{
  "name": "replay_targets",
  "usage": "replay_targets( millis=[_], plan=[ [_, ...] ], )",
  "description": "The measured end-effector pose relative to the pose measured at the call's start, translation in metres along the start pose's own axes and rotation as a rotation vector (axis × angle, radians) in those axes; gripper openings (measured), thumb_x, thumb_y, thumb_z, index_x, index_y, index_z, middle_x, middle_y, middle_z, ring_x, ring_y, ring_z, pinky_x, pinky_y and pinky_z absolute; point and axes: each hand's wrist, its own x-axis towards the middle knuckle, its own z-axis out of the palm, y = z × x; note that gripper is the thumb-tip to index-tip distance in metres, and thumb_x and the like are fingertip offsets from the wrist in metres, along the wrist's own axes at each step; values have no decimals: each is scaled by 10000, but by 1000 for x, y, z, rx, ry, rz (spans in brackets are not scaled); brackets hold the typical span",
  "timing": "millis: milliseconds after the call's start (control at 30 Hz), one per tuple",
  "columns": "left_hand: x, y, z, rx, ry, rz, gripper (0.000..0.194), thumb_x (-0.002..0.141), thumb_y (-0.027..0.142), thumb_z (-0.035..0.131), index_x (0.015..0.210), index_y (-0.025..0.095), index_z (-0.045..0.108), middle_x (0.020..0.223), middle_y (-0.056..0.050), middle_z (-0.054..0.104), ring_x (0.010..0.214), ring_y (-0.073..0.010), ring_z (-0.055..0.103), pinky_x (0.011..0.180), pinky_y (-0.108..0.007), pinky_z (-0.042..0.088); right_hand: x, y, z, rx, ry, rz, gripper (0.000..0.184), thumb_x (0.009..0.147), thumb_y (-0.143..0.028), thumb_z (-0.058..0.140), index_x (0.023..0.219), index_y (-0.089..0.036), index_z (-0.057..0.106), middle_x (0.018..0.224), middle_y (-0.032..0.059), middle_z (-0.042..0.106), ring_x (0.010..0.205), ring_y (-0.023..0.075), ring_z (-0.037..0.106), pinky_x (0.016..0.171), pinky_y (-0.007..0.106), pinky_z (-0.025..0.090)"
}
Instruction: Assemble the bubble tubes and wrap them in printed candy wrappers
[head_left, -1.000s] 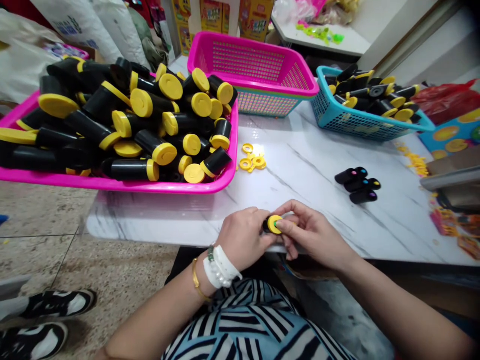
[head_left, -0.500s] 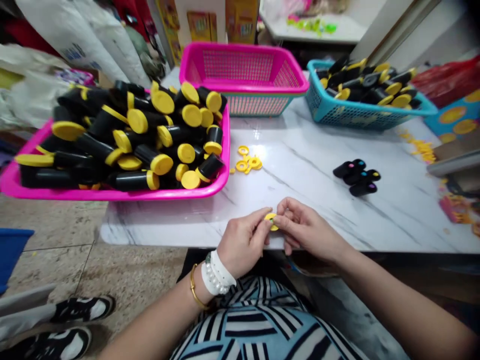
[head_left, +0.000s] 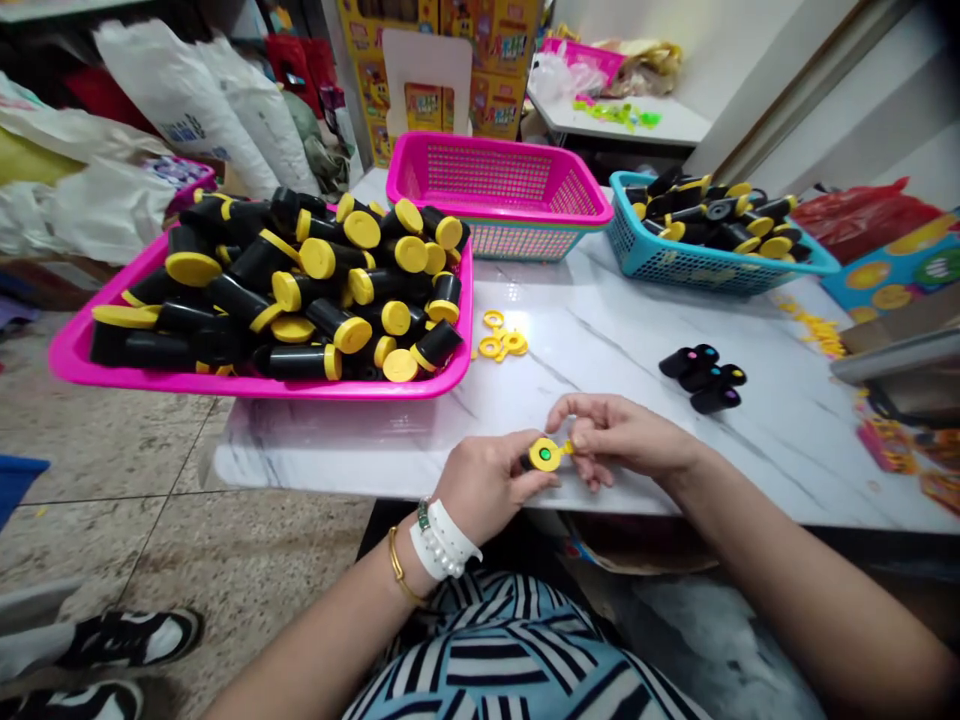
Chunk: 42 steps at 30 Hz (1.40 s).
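Observation:
My left hand [head_left: 480, 480] is closed around a small black tube [head_left: 526, 461] near the table's front edge. Its upturned end carries a yellow ring cap [head_left: 556, 459] with a green dot in the middle. A narrow yellow strap [head_left: 568, 448] sticks out from the ring to the right, and my right hand [head_left: 630, 437] pinches it at the thumb; the strap's far end is hidden by the fingers. Several loose yellow caps [head_left: 514, 342] lie beyond my hands. To the right, several black tubes [head_left: 709, 378] with coloured dots stand grouped together.
A pink basket [head_left: 360, 386] heaped with yellow-capped black tubes overhangs the table's left front. Behind are stacked pink and teal baskets [head_left: 502, 222] and a blue basket [head_left: 697, 272] of similar tubes. Yellow pieces [head_left: 817, 325] lie far right. Someone's shoe [head_left: 139, 638] shows at lower left.
The yellow ring and its green dot now face up in plain view. My right fingers have drawn slightly right, onto the strap. The whole view has shifted a little.

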Motion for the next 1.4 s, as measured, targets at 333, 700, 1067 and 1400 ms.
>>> replay_targets(
  millis=[333,700,1067,1400],
  plan=[
    [1,-2,5,-6,-6,-63,183,829,385,712,900,217,701,701,7,681,628,-154,606,607,-242,389,15,-7,22,-196,47,50,478,826,-497,661,1133,-205,440,550,-90,562,420,98,518,407,183,392],
    [-2,-11,11,-4,58,-205,957,662,454,829,1458,126,412,743,-60,716,705,-269,664,696,-351,520,8,-84,44,-892,749,-596,240,896,-402,590,1049,-236,509,646,-34,611,584,152,615,573,262,472],
    [-5,-13,13,32,111,-140,554,777,308,740,1296,165,607,726,-30,681,697,-230,650,714,-344,526,121,-141,81,-1382,855,-1081,294,883,-454,640,990,-192,559,816,21,727,656,162,666,510,245,366],
    [-3,-23,10,88,192,122,432,892,334,633,1267,124,594,697,1,630,609,-169,620,603,-284,496,-34,-5,-13,-1268,1523,-737,100,877,-275,640,820,-198,609,723,19,648,631,152,584,656,277,452]
  ],
)
